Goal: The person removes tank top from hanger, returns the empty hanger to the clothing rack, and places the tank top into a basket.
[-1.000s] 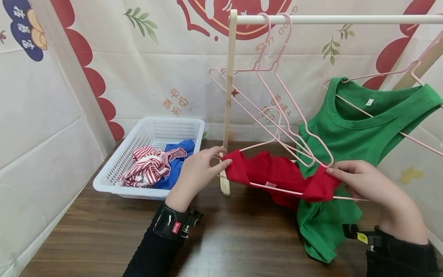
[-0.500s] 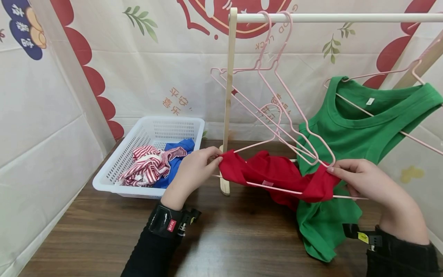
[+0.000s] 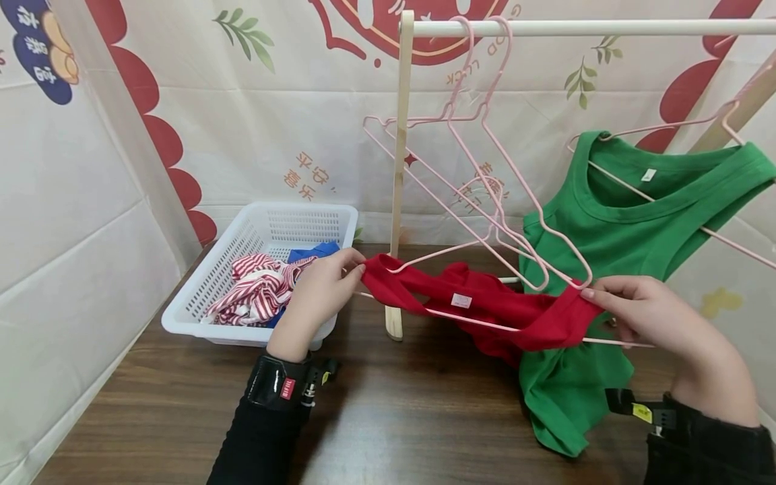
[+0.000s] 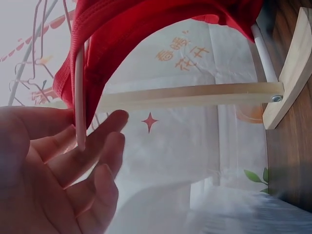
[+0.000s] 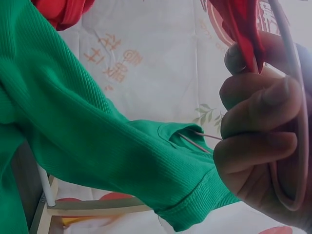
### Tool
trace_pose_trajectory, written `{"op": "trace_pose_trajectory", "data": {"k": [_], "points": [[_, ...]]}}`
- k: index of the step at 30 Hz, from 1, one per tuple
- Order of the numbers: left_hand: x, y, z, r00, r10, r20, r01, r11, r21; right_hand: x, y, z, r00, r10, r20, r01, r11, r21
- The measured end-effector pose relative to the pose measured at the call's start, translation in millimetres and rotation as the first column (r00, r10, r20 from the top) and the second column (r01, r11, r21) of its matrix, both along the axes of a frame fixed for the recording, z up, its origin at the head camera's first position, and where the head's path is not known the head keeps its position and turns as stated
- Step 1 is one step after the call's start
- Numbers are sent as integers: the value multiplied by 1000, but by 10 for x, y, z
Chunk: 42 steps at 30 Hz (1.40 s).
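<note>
A red tank top [image 3: 548, 323] is stretched sideways between both hands in the head view, its white label showing at the neck. A pink hanger [image 3: 473, 320] lies inside it, hook pointing up and away. At the left, my left hand [image 3: 318, 289] pinches the shoulder strap [image 4: 92, 53] between thumb and forefinger; the hanger's end [image 4: 80, 102] sits beside the thumb, the other fingers loosely bent. My right hand [image 3: 649, 310] pinches the opposite strap. Its other fingers curl near the hanger's right end [image 5: 297, 165], which passes across the palm in the right wrist view.
Two bare pink hangers [image 3: 485, 135] hang from the white rail [image 3: 582, 27], overlapping the red top. A green tank top [image 3: 630, 236] hangs on a hanger at right. The white basket [image 3: 188, 306], holding a striped garment [image 3: 257, 289] and blue cloth, stands left of the rack's wooden post [image 3: 400, 162].
My left hand has moved left and slightly up, drawing the red strap with it over the hanger's left end. The neck opening is wider and flatter. My right hand has barely shifted.
</note>
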<state>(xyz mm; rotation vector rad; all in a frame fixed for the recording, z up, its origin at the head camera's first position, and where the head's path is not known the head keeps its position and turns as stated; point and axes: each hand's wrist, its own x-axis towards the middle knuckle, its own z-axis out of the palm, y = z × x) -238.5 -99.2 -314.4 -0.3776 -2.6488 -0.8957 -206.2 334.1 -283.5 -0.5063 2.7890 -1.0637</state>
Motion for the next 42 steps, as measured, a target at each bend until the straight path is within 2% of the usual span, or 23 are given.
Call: {"op": "trace_pose_trajectory", "data": {"k": [5, 14, 19, 22, 29, 35, 42], "points": [[-14, -46, 2, 997, 36, 66, -37, 999, 12, -3, 24, -11, 1000, -9, -5, 9, 1000, 5], [-35, -116, 6, 984, 71, 162, -86, 992, 90, -5, 64, -26, 999, -26, -38, 26, 1000, 3], [-41, -143, -14, 976, 54, 209, -79, 991, 110, -10, 96, -32, 998, -56, -29, 55, 998, -42], [-42, -113, -19, 976, 35, 216, -58, 993, 100, -19, 110, -36, 998, -67, -16, 66, 996, -68], [-40, -50, -36, 985, 39, 168, -47, 998, 45, -20, 124, -43, 999, -38, -10, 37, 995, -87], [-46, -44, -44, 990, 42, 133, -43, 999, 2, -20, 91, -43, 999, -45, -2, 45, 996, -84], [-35, -31, -31, 985, 22, 168, -26, 999, 23, -13, 51, -30, 1000, -19, -12, 18, 998, -65]]}}
